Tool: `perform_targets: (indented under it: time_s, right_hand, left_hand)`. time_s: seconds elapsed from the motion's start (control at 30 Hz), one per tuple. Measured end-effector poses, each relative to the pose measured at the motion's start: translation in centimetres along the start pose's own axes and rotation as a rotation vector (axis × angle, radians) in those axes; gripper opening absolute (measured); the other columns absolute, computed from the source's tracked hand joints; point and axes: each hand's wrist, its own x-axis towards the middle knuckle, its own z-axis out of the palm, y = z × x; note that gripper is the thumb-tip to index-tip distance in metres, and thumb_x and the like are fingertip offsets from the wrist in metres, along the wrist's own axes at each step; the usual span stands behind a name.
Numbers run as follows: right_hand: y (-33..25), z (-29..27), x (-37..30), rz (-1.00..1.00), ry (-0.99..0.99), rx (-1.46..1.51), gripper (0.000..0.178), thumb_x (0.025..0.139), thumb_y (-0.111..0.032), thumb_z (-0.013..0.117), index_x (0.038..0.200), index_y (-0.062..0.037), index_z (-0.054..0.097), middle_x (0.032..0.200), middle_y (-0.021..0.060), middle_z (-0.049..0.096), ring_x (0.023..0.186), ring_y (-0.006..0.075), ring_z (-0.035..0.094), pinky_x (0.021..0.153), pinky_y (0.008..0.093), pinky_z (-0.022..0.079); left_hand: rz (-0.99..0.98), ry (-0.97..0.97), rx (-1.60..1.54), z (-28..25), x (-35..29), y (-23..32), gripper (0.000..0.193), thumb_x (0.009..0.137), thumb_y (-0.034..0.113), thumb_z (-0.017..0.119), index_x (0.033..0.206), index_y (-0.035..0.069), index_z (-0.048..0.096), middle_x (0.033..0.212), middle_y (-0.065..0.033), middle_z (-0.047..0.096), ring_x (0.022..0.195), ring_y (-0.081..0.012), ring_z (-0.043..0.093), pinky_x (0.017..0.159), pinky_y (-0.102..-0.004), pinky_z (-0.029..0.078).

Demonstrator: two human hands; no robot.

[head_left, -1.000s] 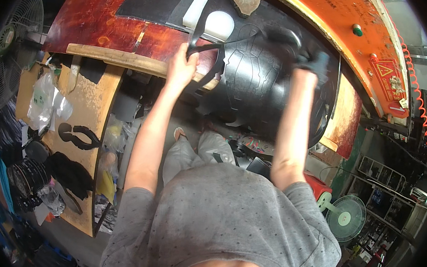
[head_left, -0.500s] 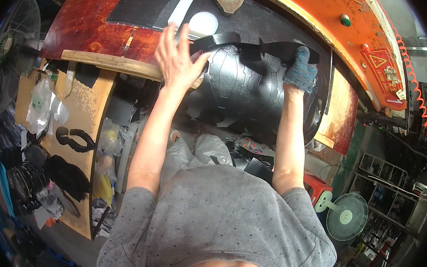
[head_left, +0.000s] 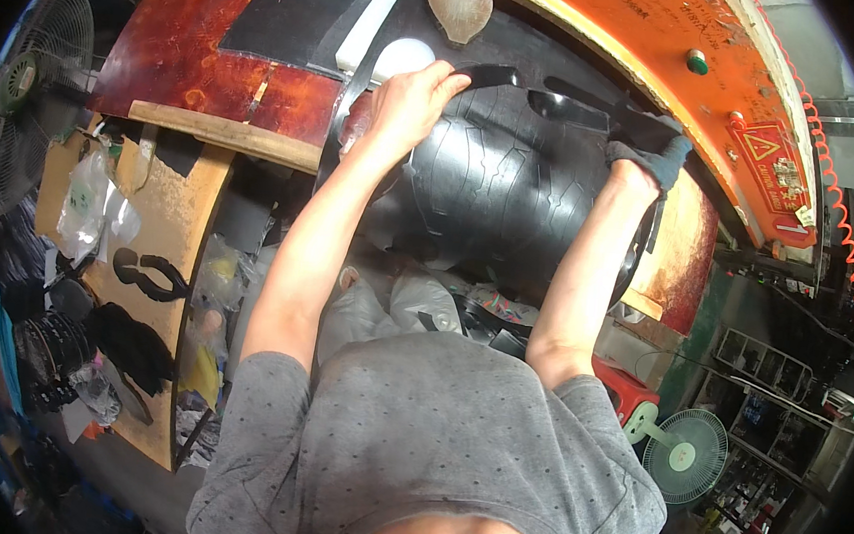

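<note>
Reddish-brown tabletop (head_left: 201,79) runs L of the L hand (head_left: 409,105), w/ an orange panel (head_left: 655,44) beyond the R hand (head_left: 652,152) & a black sheet (head_left: 498,187) w/ outlined shapes draped betw. the two. L hand pinches a short black strip (head_left: 490,74) betw. thumb & fingers, strip sticking out to its R, w/ a white round pc. (head_left: 404,58) just beyond that hand. R hand, dark-gloved, is beside another black pc. (head_left: 568,108) on its L; can't tell if its fingers are closed.

Sheet (head_left: 513,195) on bench (head_left: 201,74) | left side: left hand (head_left: 409,108) | right side: right hand (head_left: 658,157)
</note>
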Motion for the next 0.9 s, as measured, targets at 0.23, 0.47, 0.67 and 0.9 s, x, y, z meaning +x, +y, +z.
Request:
perform_targets:
  time_s: [0.23,0.47,0.67,0.9]
  right_hand:
    - [-13.0,4.4,1.7,0.022,-0.852,0.156,0.035,0.085,-0.024,0.051,0.05,-0.0244,0.042,0.043,-0.0124,0.032,0.035,0.0051,0.035,0.041,0.0221,0.035]
    - [-3.9,-3.0,2.3,-0.349,-0.205,-0.799,0.036,0.089,-0.024,0.057,0.111,0.0048,0.055,0.091,0.018,0.066,0.083,0.0258,0.063,0.075,0.0354,0.052]
    - [-10.3,-5.8,-0.2,-1.043,0.031,-1.442,0.028,0.095,-0.021,0.053,0.107,0.0025,0.063,0.096,0.0146,0.069,0.082,0.0214,0.065,0.074,0.0306,0.052]
    - [-20.3,-15.3,3.1,-0.811,0.064,-2.633,0.03,0.089,-0.019,0.054,0.117,-0.0129,0.065,0.106,0.0177,0.065,0.095,0.0342,0.064,0.086,0.0389,0.051]
  left_hand:
    - [-0.792,0.366,-0.781,-11.4,-2.3,-1.5,0.027,0.098,0.032,0.053,0.088,0.007,0.058,0.067,0.0016,0.051,0.049,-0.0037,0.04,0.044,-0.0186,0.031]
    - [-0.322,0.622,-0.857,-15.8,3.6,-4.3,0.026,0.1,0.031,0.05,0.093,0.006,0.055,0.062,0.0034,0.045,0.047,-0.0045,0.035,0.04,-0.0197,0.023]
    - [-0.728,0.536,-0.901,-17.3,3.3,-12.3,0.03,0.098,0.034,0.052,0.097,0.005,0.055,0.061,0.0027,0.042,0.044,-0.0049,0.033,0.038,-0.02,0.021]
    - [-0.716,0.406,-0.301,-16.8,4.8,-19.8,0.042,0.096,0.042,0.05,0.111,0.003,0.058,0.083,-0.0086,0.064,0.064,-0.017,0.058,0.058,-0.0291,0.046]
